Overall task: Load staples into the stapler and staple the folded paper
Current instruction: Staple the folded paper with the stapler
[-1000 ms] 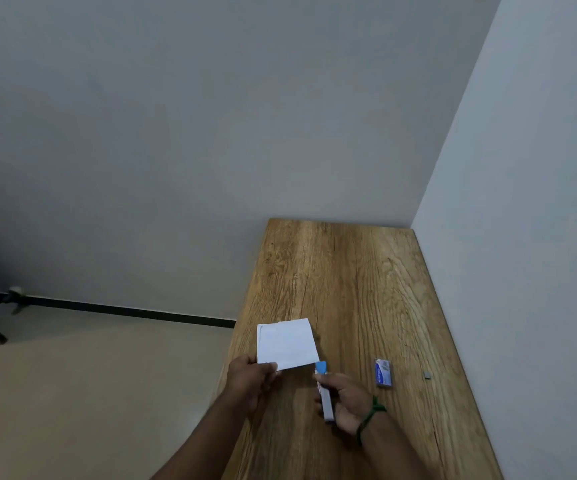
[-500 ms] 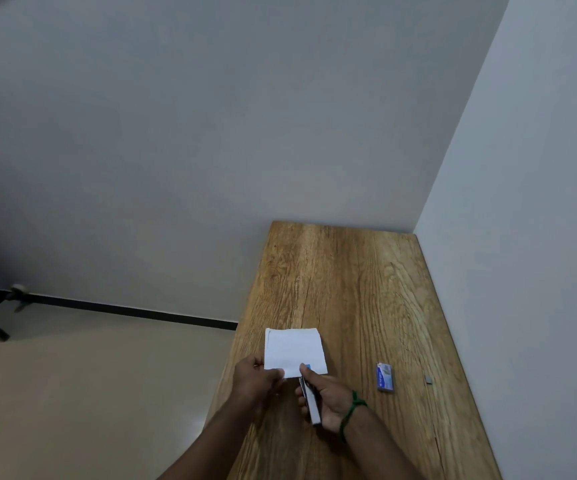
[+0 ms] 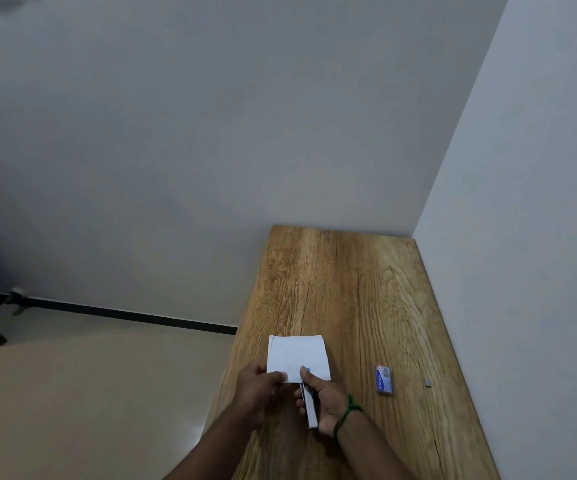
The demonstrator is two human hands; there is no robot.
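Observation:
A folded white paper (image 3: 297, 355) is held just above the wooden table (image 3: 349, 289). My left hand (image 3: 257, 384) pinches its near left corner. My right hand (image 3: 325, 398), with a green band on the wrist, grips a slim grey and blue stapler (image 3: 309, 407). The stapler's blue tip sits over the paper's near edge, under my thumb. A small blue and white staple box (image 3: 384, 380) lies on the table to the right.
A tiny grey piece (image 3: 428, 383), perhaps a staple strip, lies right of the box. The table runs along the right wall and meets the back wall. Its left edge drops to a beige floor.
The stapler's tip has moved from the paper's right corner in over its near edge. The paper has come lower and closer to me, and both hands drew together.

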